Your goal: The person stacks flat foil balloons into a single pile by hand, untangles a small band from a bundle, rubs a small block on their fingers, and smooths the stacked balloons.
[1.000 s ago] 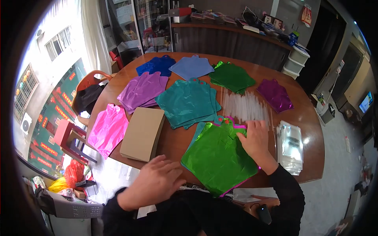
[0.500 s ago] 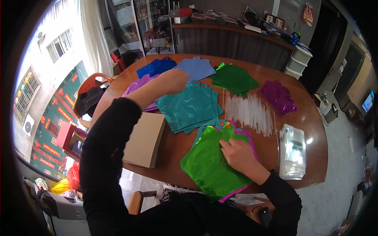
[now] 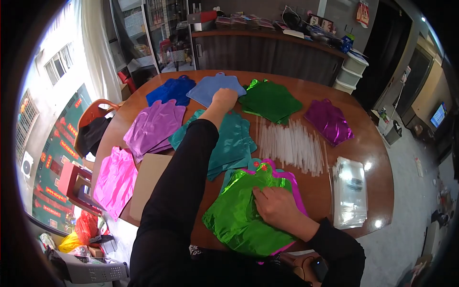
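Brown wooden desk [image 3: 377, 210] largest of all, under every foil stack. Close to its near edge, bright green foil [image 3: 234, 210], wrinkled, with magenta foil [image 3: 297, 189] peeking out along its right side and red marks at the top tabs. Just beyond, toward the left, teal foil stack [image 3: 234, 136], partly hidden under the black left sleeve [image 3: 181, 196]. Farther left, lilac foil stack [image 3: 155, 124]. Right of the teal, a loose bundle of thin white sticks [image 3: 291, 146], with dark green foil stack [image 3: 270, 101] behind. At the left edge, pink foil [image 3: 116, 179], just beside brown cardboard stack [image 3: 149, 184], also partly covered by the sleeve. Near the right edge, clear plastic packets [image 3: 350, 193] in a pile; farther back, purple foil [image 3: 329, 119]. Toward the far edge, light blue foil [image 3: 208, 88] and, to its left, dark blue foil [image 3: 169, 91].

Smaller again, right hand [image 3: 275, 203] on top of the bright green foil, fingers bent, fingertips against the surface; cannot tell whether pinching it. Smallest, left hand [image 3: 224, 99] stretched out over the near side of the light blue foil, fingers hidden from view; cannot tell whether clenched, released or grasping.
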`<state>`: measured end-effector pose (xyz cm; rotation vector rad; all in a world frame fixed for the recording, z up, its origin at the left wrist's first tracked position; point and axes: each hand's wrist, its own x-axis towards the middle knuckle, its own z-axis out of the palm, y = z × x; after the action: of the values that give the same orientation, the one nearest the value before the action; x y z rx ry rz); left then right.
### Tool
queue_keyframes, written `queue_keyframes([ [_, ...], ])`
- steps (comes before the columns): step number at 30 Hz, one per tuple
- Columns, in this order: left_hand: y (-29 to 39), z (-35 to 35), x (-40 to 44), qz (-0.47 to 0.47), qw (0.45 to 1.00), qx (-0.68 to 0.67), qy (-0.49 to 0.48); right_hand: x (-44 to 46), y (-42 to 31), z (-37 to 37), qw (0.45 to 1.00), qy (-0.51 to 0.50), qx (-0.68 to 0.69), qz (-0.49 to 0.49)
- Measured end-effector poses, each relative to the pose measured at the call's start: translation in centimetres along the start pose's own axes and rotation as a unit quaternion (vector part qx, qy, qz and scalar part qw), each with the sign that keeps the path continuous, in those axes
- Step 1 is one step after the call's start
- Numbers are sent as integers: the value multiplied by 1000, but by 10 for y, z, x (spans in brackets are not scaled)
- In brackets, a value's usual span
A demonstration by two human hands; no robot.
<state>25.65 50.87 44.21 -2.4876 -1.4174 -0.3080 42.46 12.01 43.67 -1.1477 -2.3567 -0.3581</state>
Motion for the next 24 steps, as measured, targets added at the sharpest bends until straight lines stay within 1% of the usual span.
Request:
queue_keyframes([
  [2,-4,16,8,29,998,52,-26,-1,0,-1,1000,-5,14,-1],
  [3,-1,14,7,31,998,52,-27,-1,0,-1,1000,-5,15,1],
  [7,9,-6,-3,-58,998,-8,38,1,-1,-3,1000,-13,12,5],
  [8,5,-1,-2,-59,997,-8,38,1,-1,-3,1000,-14,12,4],
  [12,-19,17,6,-107,987,-97,73,0,0,-1,1000,-9,23,10],
  [13,-18,19,5,-107,987,-98,72,-1,0,-2,1000,-11,24,11],
  [17,-16,21,1,-24,995,-57,78,2,-2,-6,999,-28,16,16],
  [18,-13,18,1,-25,995,-56,80,3,-2,-5,999,-27,15,14],
  [22,11,13,-2,-7,997,30,64,2,-3,-7,999,-31,30,18],
  [23,12,13,-2,-6,997,30,65,2,-4,-8,999,-30,29,18],
  [24,12,13,-1,-29,997,14,72,2,-4,-9,999,-33,29,17],
])
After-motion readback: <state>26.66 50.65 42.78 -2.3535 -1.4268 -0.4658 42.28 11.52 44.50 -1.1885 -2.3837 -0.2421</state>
